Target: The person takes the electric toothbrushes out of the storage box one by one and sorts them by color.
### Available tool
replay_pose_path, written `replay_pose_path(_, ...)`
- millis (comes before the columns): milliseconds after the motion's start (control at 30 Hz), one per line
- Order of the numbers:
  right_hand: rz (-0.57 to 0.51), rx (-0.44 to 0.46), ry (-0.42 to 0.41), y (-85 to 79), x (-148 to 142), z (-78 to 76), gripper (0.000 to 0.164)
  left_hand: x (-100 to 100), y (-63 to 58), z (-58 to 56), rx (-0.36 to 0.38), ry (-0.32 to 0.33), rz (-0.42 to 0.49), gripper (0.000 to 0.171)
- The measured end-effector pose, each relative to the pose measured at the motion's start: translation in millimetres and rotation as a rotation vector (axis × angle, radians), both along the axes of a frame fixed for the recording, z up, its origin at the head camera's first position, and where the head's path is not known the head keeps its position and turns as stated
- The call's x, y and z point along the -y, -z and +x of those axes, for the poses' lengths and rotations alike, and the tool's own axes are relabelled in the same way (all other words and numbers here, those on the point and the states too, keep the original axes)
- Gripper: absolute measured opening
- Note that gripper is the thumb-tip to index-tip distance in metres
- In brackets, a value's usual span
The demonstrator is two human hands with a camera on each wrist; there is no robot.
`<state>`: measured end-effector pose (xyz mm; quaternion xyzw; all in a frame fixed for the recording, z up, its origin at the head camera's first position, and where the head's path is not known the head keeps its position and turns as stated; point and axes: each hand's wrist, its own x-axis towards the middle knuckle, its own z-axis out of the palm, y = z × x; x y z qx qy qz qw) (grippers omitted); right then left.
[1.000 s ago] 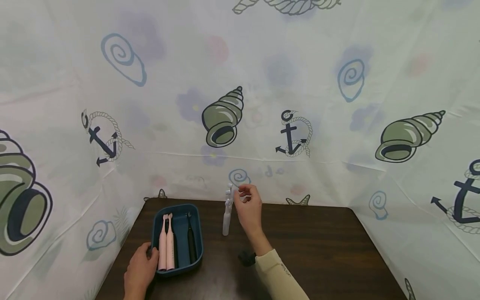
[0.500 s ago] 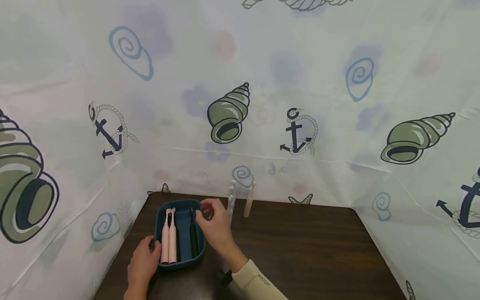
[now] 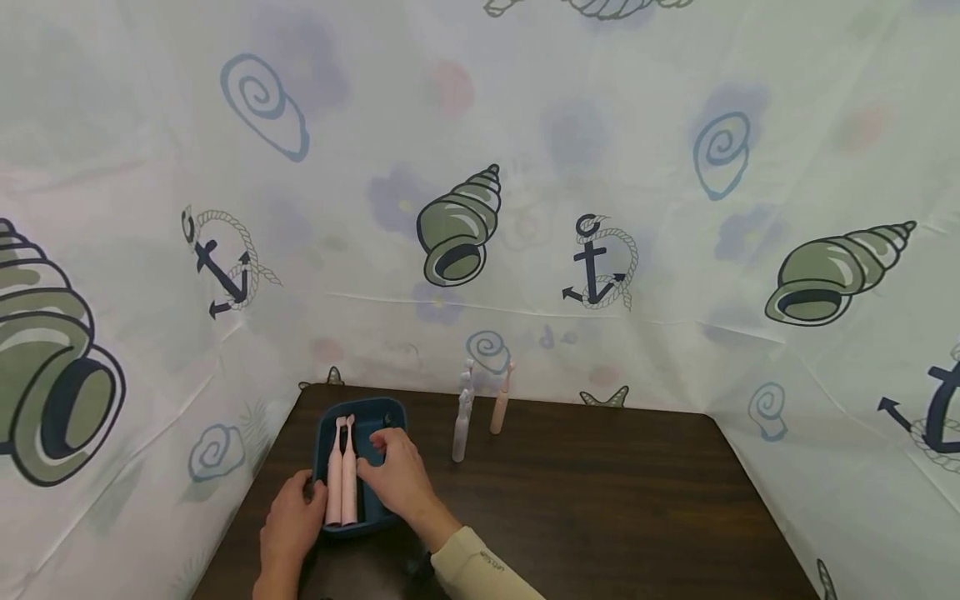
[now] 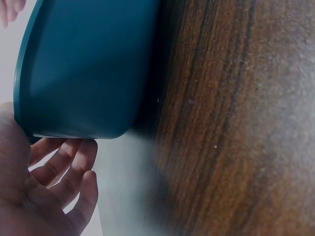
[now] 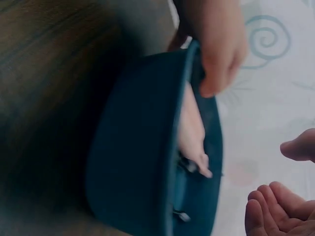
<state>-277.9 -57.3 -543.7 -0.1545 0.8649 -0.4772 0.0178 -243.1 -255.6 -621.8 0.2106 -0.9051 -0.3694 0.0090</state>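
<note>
In the head view a dark blue box [image 3: 366,417] stands on the table. My left hand [image 3: 288,521] grips its near left edge, thumb over the rim and fingers against the outer wall [image 4: 88,73]. Two pink electric toothbrushes [image 3: 342,487] lie side by side along the box's left part. A dark toothbrush [image 3: 387,421] lies in the right part, mostly hidden behind my right hand [image 3: 401,475]. That hand hovers over the box; the right wrist view shows its thumb apart from loosely curled fingers [image 5: 275,211], with nothing between them.
Right of the box, whitish toothbrushes [image 3: 461,429] stand upright on the dark wooden table [image 3: 600,500]. Slightly behind them stands a pink toothbrush [image 3: 499,408]. A patterned cloth [image 3: 525,167] hangs behind and at both sides.
My right hand has moved left from beside the upright toothbrushes to over the box. The upright pink toothbrush has come into sight. My left hand stays at the box.
</note>
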Motion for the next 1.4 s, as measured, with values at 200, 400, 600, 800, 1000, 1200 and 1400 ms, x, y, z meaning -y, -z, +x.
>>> replay_pose_path(200,0.120,0.088,0.003,13.8,11,-1.0,0.048,0,2.2,-2.2,0.009,0.003,-0.007,0.055)
replay_pose_path(400,0.239,0.164,-0.012,22.3,19,-0.1,0.056,2,2.6,-2.7,0.037,-0.006,0.000,0.055)
replay_pose_path(600,0.310,0.194,-0.018,37.6,23,1.3,0.063,4,5.2,1.2,0.030,0.007,0.006,0.057)
replay_pose_path(800,0.324,0.184,-0.042,40.6,27,-4.8,0.058,5,4.9,-0.2,0.011,0.019,0.018,0.058)
replay_pose_path(1000,0.342,0.182,-0.062,41.4,30,-9.2,0.047,5,3.9,-1.2,-0.014,0.024,0.022,0.057)
replay_pose_path(1200,0.359,0.165,-0.092,44.6,34,-10.7,0.034,6,5.4,-1.2,-0.021,0.025,0.026,0.057)
replay_pose_path(1400,0.313,0.192,-0.082,46.4,37,-11.0,0.026,6,9.1,-3.2,-0.010,0.011,0.033,0.056)
